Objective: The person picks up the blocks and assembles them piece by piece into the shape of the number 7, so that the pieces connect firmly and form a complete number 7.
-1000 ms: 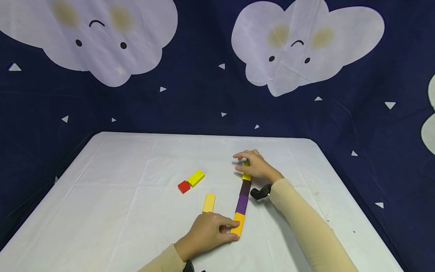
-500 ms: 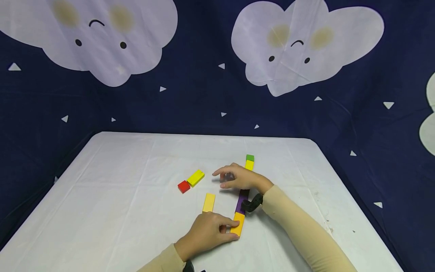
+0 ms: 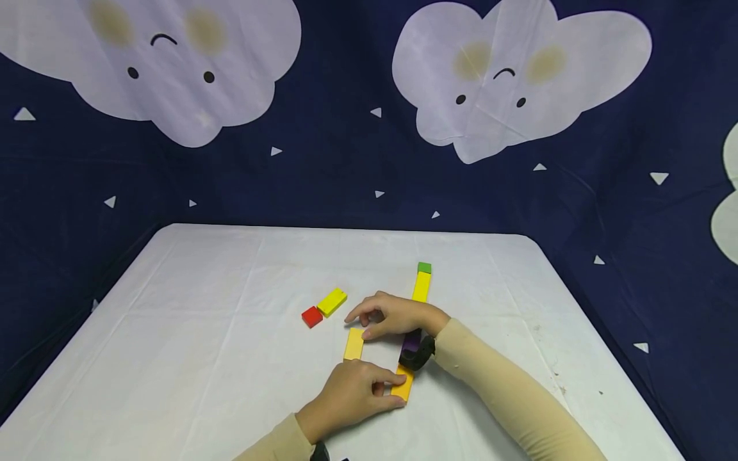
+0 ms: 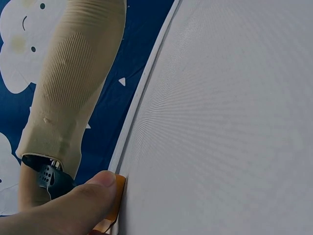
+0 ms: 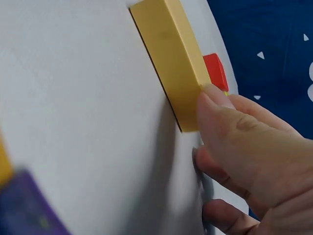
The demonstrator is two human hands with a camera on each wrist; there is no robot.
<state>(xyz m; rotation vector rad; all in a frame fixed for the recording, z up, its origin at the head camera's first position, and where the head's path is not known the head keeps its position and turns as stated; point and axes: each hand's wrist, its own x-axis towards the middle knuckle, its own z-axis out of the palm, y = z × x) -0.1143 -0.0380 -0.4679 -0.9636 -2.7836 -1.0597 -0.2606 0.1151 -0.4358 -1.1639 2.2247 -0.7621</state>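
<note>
My left hand (image 3: 350,394) pinches the orange block (image 3: 403,383) at the near end of a row of blocks. In the left wrist view its thumb lies against the orange block's side. My right hand (image 3: 398,314) hovers across the row, its thumb and fingertips at the far end of a light yellow block (image 3: 354,344). In the right wrist view the thumb (image 5: 215,105) overlaps that block's corner, and the fingers look spread, not closed round it. Part of the light yellow block's near end is behind my left hand. Purple block (image 3: 411,340) shows partly under the right wrist strap.
Farther along the row lie a bright yellow block (image 3: 422,286) and a green block (image 3: 424,267). Left of my right hand, a red block (image 3: 312,317) touches another yellow block (image 3: 332,302). All rest on a white-covered table (image 3: 230,358), with dark blue cloud-patterned fabric (image 3: 334,179) behind it.
My right hand has left the yellow block near the row's far end and moved left and nearer, to the light yellow block. My left hand has stayed on the orange block.
</note>
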